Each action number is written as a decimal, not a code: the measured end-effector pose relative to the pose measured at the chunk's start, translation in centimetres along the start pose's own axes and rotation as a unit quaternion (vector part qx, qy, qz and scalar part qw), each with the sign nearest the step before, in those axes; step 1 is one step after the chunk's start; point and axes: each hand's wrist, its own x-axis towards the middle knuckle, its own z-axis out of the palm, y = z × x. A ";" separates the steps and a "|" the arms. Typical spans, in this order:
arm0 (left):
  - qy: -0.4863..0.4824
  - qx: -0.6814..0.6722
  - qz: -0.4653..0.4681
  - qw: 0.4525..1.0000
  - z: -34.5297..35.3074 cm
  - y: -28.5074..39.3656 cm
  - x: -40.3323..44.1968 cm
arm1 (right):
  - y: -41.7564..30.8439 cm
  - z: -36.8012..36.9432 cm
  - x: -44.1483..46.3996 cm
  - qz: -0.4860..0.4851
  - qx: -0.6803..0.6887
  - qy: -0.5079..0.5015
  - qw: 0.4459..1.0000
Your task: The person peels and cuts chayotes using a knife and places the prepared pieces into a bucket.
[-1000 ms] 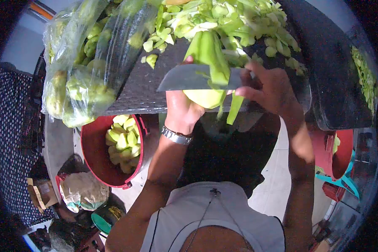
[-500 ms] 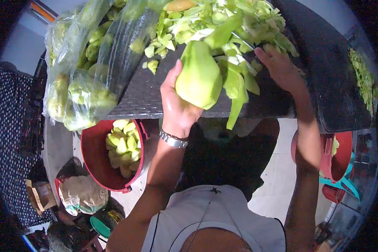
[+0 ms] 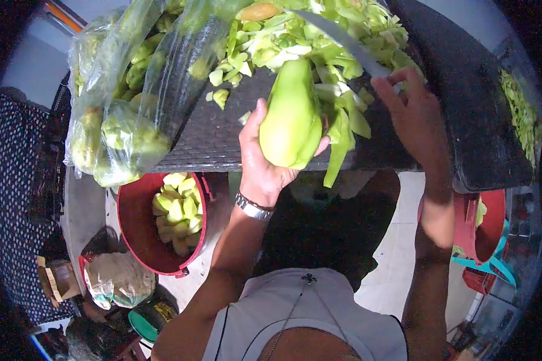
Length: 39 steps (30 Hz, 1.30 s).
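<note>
A large, pale green, pear-shaped fruit (image 3: 290, 120) with its skin peeled away rests in my left hand (image 3: 262, 165), whose fingers curl round its lower end above the table edge. My right hand (image 3: 417, 117) grips a knife (image 3: 346, 45); its bright blade points up and left over the peelings, apart from the fruit. The handle is mostly hidden in my fingers. Long green peel strips (image 3: 340, 135) hang over the table edge between my hands. Behind the fruit lies a heap of green and white peelings (image 3: 283, 45).
On the left of the dark woven table (image 3: 205, 138) lies a clear plastic bag (image 3: 132, 120) of green fruit. Below stands a red bucket (image 3: 129, 222) with cut pale pieces. Another red container (image 3: 488, 222) stands at right. Shreds (image 3: 518, 108) lie on the far right side.
The knife has come away from the fruit, so more of its blade shows. My left hand has turned the fruit more upright and shifted slightly right. A peel strip beside its top has come off.
</note>
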 end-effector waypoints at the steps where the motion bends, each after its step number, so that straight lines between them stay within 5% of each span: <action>1: -0.010 -0.013 -0.002 1.000 0.1 -0.1 0.0 | -1.0 -0.4 -0.8 0.009 0.039 -0.030 0.999; 5: 0.034 0.009 0.009 0.999 0.1 -0.8 0.5 | -2.7 0.1 -3.9 -0.161 0.085 -0.106 0.978; 8: 0.045 -0.020 -0.009 0.999 -1.4 -1.1 0.1 | -3.2 0.6 -5.0 -0.120 0.113 -0.161 0.973; 20: -0.030 0.045 -0.001 0.999 0.4 -1.3 0.5 | -1.7 1.2 -4.9 -0.254 0.063 -0.154 0.953; 23: 0.005 0.079 0.014 0.997 0.3 -1.2 0.4 | -1.6 1.5 -4.7 -0.264 0.061 -0.132 0.953; 26: -0.086 0.002 -0.053 0.995 -0.8 -0.7 0.7 | -1.6 0.8 -3.4 -0.225 0.051 -0.184 0.955; 29: 0.013 -0.005 -0.033 0.999 -1.3 -0.6 0.3 | -0.7 1.1 -2.8 -0.187 0.060 -0.197 0.961; 37: -0.035 0.109 0.002 0.993 -1.0 -0.3 -0.3 | 0.9 1.4 -1.7 -0.137 0.090 -0.153 0.975; 39: -0.014 0.044 0.006 0.999 -0.8 -0.8 -0.7 | 0.6 1.5 -1.7 -0.161 0.098 -0.141 0.972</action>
